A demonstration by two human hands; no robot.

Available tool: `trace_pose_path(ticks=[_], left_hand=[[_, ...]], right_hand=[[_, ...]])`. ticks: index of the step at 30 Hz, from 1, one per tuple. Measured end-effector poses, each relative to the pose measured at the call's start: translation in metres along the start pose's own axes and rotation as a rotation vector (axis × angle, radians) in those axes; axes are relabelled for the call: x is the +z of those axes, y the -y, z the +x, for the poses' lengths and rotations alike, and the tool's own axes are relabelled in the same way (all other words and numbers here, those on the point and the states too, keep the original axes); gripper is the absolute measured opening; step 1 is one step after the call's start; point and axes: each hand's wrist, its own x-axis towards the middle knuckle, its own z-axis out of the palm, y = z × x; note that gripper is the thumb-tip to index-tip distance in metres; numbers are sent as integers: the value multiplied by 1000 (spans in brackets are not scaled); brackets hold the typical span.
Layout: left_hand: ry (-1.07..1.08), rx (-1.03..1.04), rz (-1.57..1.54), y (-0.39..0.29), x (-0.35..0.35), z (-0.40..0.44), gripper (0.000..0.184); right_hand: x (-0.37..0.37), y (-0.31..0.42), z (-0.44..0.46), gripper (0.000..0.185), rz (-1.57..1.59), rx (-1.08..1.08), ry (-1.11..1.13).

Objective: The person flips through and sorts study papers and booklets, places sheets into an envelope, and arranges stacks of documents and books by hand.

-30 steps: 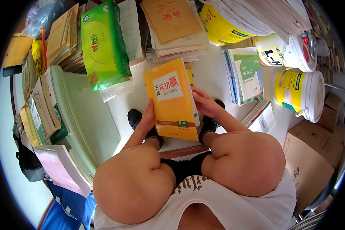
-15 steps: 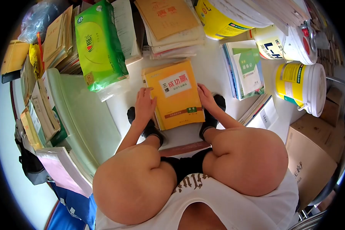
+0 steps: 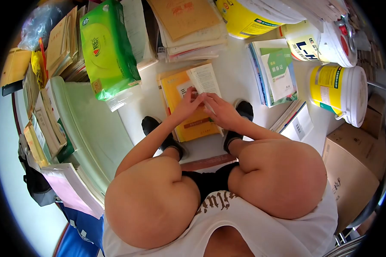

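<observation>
An orange book (image 3: 176,85) lies on other books on the white surface between my feet. Over its right side stands a smaller booklet or folded set of printed pages (image 3: 205,78), partly lifted. My left hand (image 3: 188,104) is over the orange cover, its fingers meeting the left edge of the printed pages. My right hand (image 3: 220,112) has its fingers closed at the lower part of those pages. The fingertips of both hands nearly touch, and what lies between them is partly hidden.
A green tissue pack (image 3: 108,51) and a paper stack (image 3: 188,25) stand beyond. To the right are books (image 3: 278,73), a yellow-and-white bucket (image 3: 336,92) and a cardboard box (image 3: 351,167). A pale green bin (image 3: 92,128) is at the left.
The orange book was lowered onto the books beneath. Both hands have moved inward from its sides, and printed pages now show above its cover.
</observation>
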Motion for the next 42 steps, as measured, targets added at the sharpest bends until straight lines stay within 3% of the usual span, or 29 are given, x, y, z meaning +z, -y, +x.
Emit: trace_pose_path(ticks=[1,3,4,9,10,12,15,17,18,20,25,26,27,34,36,37,39,40,42], left_hand=[[-5,-4,-1,6,-2,1,46],[-123,268,267,13,-5,2,37],[-124,263,266,13,-7,0,37],[-57,111,259,18,-22,1,32],[-57,111,260,19,-21,1,32],[-69,98,-63,20,-16,1,27],[-8,111,-32,13,-23,9,23],[-33,103,-24,10,-21,7,23],[-58,95,-13,9,-22,6,23],[-44,89,-39,9,-22,5,25],[-75,63,-5,-3,-21,8,35],[-104,-35,-163,-10,-24,10,37],[-134,-136,-321,-20,-26,10,39],[-83,-176,-367,-32,-58,26,39],[-156,-128,-28,-28,-59,29,37],[-156,-127,-29,-17,-59,32,37],[-180,199,263,3,-53,34,37],[-182,197,262,-4,-45,28,37],[-152,-95,-327,-27,-22,6,38]], right_hand=[[1,2,0,41,7,-42,17],[5,3,0,41,16,-85,37],[7,0,1,41,35,-63,59],[10,-6,4,47,129,-1,14],[6,-4,5,49,246,125,64],[6,-2,5,51,363,256,112],[8,-2,4,56,483,301,66],[3,-5,11,59,198,169,-196],[-1,-7,16,59,196,168,-193],[-9,-11,28,59,-181,-76,-325],[14,-12,42,50,125,15,-74],[18,-14,44,46,176,34,-6],[20,-14,46,46,177,29,-3],[24,-16,41,39,242,97,-46],[24,-18,40,38,308,158,-30],[23,-16,40,36,347,179,-23],[32,-26,36,34,387,202,-12],[51,-48,30,35,398,244,-121],[56,-59,27,36,409,286,-228]])
